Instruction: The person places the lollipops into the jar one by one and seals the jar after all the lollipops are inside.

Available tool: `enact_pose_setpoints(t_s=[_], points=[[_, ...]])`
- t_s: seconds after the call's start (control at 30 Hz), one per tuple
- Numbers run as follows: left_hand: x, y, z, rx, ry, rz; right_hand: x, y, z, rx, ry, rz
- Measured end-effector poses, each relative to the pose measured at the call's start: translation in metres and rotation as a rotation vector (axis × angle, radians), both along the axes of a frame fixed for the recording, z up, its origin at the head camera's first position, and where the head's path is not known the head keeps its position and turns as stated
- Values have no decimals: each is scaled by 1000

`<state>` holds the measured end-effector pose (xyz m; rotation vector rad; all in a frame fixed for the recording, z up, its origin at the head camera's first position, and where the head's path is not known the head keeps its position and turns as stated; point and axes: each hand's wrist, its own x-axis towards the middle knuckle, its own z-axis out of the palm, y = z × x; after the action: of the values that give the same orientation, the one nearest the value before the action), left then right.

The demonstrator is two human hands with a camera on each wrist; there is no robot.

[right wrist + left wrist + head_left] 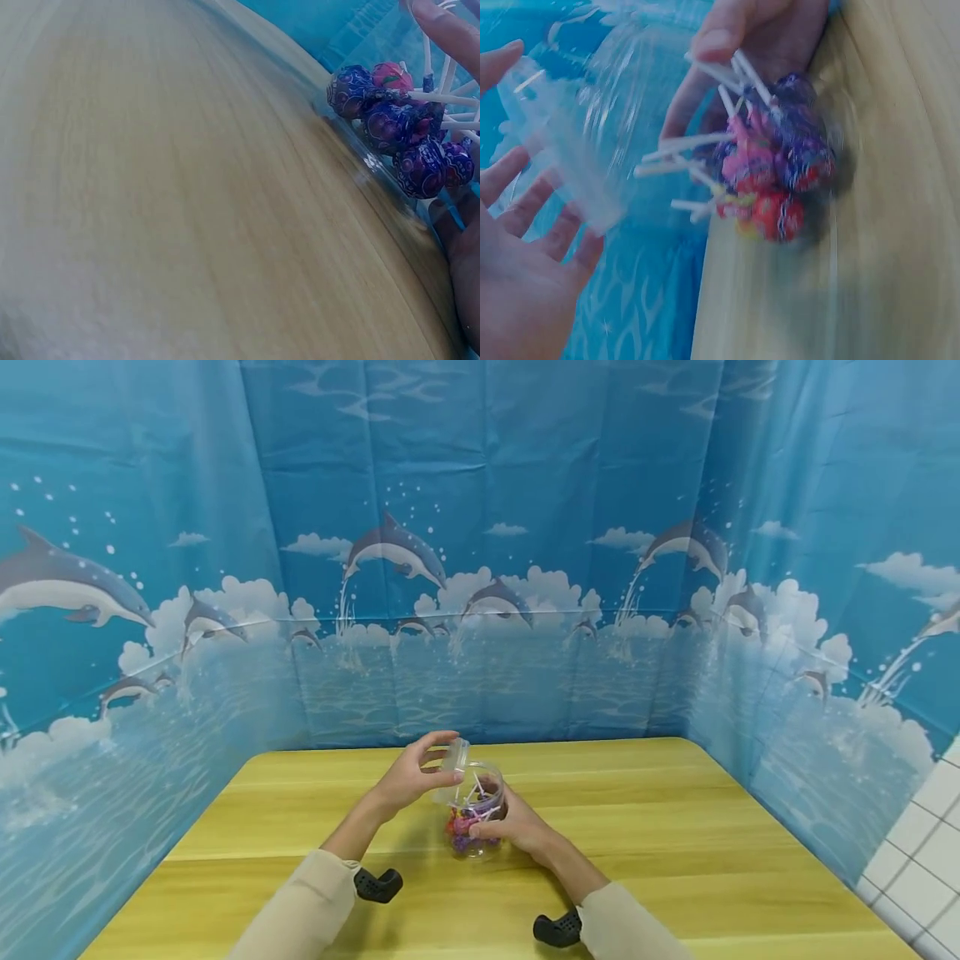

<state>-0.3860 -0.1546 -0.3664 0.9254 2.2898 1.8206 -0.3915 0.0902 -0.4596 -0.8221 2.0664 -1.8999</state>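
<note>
A clear plastic jar (pixel 474 850) stands on the table, holding several lollipops (pixel 468 822) in purple, pink and red wrappers with white sticks. My right hand (pixel 521 827) grips the jar from its right side, thumb in front. My left hand (pixel 408 777) holds a clear lid (pixel 454 758) by its rim, tilted on edge beside the jar's open mouth. In the left wrist view the lid (pixel 562 150) is apart from the lollipops (pixel 769 157), whose sticks point toward the mouth. Purple-wrapped lollipops (pixel 397 124) show through the jar wall in the right wrist view.
The yellow wood-grain table (pixel 637 827) extends around the jar on all sides. A blue dolphin-print curtain (pixel 480 685) hangs behind its far edge and along both sides. White tiles (pixel 918 860) show at the far right. Black wrist devices (pixel 378 886) sit at both cuffs.
</note>
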Motion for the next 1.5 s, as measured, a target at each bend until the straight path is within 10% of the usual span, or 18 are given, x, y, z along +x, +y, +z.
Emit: enact_pose_setpoints(t_s=[0.77,1.13,1.5], points=[[-4,29,1,-404,166,-12,5,-8,-2,65,-12,10],[-2,53,-10,-577,501,131,4,-4,-1,125,52,-30],[-12,48,-17,-559,686,86,1,-2,1,137,58,-49]])
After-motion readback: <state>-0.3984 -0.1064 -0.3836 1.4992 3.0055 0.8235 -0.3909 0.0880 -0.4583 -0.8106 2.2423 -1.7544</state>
